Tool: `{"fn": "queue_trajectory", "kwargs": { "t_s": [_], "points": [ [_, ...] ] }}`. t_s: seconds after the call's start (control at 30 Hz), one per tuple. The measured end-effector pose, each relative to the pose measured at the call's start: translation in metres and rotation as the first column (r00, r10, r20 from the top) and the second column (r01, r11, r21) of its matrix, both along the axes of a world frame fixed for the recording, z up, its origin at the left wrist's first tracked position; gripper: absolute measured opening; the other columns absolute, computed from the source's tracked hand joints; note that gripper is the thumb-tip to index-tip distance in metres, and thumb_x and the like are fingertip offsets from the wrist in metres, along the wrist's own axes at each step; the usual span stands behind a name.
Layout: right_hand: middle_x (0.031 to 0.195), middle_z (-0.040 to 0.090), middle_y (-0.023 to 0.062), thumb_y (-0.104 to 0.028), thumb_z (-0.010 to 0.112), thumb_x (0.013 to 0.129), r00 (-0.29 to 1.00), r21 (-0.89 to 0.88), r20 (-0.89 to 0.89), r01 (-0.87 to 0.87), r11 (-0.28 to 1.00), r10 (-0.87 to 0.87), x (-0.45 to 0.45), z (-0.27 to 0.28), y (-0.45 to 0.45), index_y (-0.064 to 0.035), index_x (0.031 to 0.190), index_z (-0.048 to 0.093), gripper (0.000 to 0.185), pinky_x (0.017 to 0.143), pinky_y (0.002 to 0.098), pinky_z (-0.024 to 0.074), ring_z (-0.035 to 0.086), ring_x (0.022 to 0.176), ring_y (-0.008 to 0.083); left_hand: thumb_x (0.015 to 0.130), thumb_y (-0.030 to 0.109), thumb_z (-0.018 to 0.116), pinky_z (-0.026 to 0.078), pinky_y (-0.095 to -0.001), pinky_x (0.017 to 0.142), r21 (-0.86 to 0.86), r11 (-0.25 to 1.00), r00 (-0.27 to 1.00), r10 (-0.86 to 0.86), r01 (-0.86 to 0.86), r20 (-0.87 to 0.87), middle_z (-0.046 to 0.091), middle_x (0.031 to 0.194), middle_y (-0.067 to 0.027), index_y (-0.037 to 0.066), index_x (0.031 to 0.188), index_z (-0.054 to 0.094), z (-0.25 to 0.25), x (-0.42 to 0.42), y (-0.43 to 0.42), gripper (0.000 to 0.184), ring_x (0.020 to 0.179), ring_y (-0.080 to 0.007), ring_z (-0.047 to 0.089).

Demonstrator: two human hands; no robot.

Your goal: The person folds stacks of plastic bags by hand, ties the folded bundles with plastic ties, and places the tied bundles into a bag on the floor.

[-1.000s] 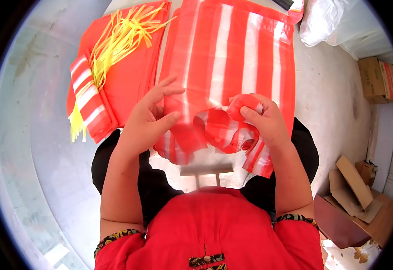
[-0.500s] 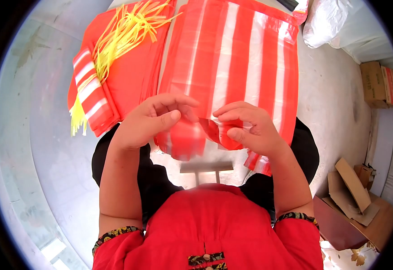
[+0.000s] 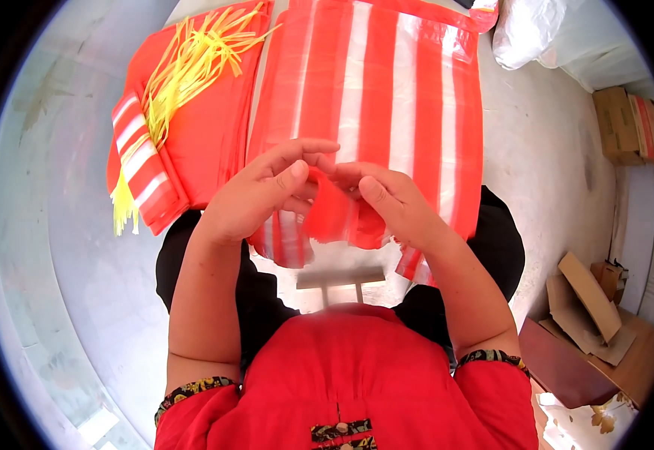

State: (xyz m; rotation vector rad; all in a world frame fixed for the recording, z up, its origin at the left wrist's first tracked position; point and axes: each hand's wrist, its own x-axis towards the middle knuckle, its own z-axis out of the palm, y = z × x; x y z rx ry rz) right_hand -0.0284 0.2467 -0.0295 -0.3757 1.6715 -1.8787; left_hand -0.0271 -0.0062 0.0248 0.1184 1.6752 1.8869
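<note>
Striped red-and-white plastic sheets [image 3: 379, 82] lie stacked in front of me, with loose, crumpled pieces at their near edge. My left hand [image 3: 267, 184] is beside the raised red plastic piece [image 3: 329, 211]; its thumb and index finger are apart, and its lower fingers touch the piece's left side, partly hidden. My right hand [image 3: 387, 196] bends over the same piece from the right, with its fingers at the upper edge and the thumb close to them. The fingertips of both hands nearly meet.
Left of the sheets are a red plastic stack [image 3: 211, 120], yellow strips [image 3: 192, 67] and a folded striped bundle [image 3: 143, 161]. A white plastic bag [image 3: 525, 34] is at top right. Cardboard boxes [image 3: 627, 127] and an opened carton [image 3: 589, 307] stand at the right.
My right hand has left the crumpled roll it held and moved left toward my left hand. A red piece now stands raised between them. The view has shifted slightly.
</note>
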Motion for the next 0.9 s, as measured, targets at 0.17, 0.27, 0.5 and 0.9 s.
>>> {"fn": "queue_trajectory", "kwargs": {
  "t_s": [0.17,0.27,0.5,0.9],
  "points": [
    [0.142,0.063,0.0157,-0.045,0.043,0.115,0.994,-0.035,0.099,0.061,0.998,-0.057,-0.004,-0.004,0.009,0.0038,0.149,0.054,0.060,0.113,0.0378,0.0466,0.059,0.134,0.0247,0.113,0.039,0.042,0.058,-0.0346,0.094,-0.042,0.998,0.999,0.036,-0.036,-0.004,0.054,0.147,-0.0119,0.003,0.159,0.042,-0.006,-0.003,0.012,0.058,0.106,-0.0186,0.068],
    [0.142,0.063,0.0141,-0.045,0.043,0.115,0.993,0.103,-0.058,0.107,0.989,-0.102,-0.005,0.013,0.009,0.0032,0.148,0.055,0.060,0.111,0.0356,0.0474,0.059,0.133,0.0229,0.115,0.038,0.039,0.058,-0.0378,0.099,-0.069,0.998,1.000,0.004,-0.006,-0.023,0.048,0.157,-0.0139,0.005,0.161,0.039,0.002,-0.004,0.020,0.057,0.117,-0.0242,0.069],
    [0.129,0.068,0.0113,-0.019,0.063,0.106,0.973,0.314,-0.148,0.216,0.925,-0.177,-0.012,0.020,0.014,-0.0004,0.141,0.061,0.040,0.101,0.0321,0.0520,0.065,0.116,0.0178,0.115,0.040,0.038,0.056,-0.0361,0.100,-0.024,1.000,0.999,-0.010,0.010,-0.030,0.045,0.161,-0.0148,0.007,0.163,0.037,-0.006,-0.006,0.034,0.058,0.124,-0.0255,0.068],
    [0.109,0.071,0.0111,-0.005,0.070,0.095,0.857,0.466,-0.508,0.363,0.807,-0.092,-0.009,0.017,0.018,-0.0005,0.119,0.071,0.025,0.079,0.0326,0.0556,0.069,0.090,0.0222,0.092,-0.003,0.070,0.055,-0.0312,0.082,-0.415,0.909,0.862,-0.193,-0.023,-0.469,0.067,0.112,-0.0071,0.002,0.124,0.069,-0.014,-0.005,0.043,0.032,0.095,-0.0170,0.069]
  ]
}}
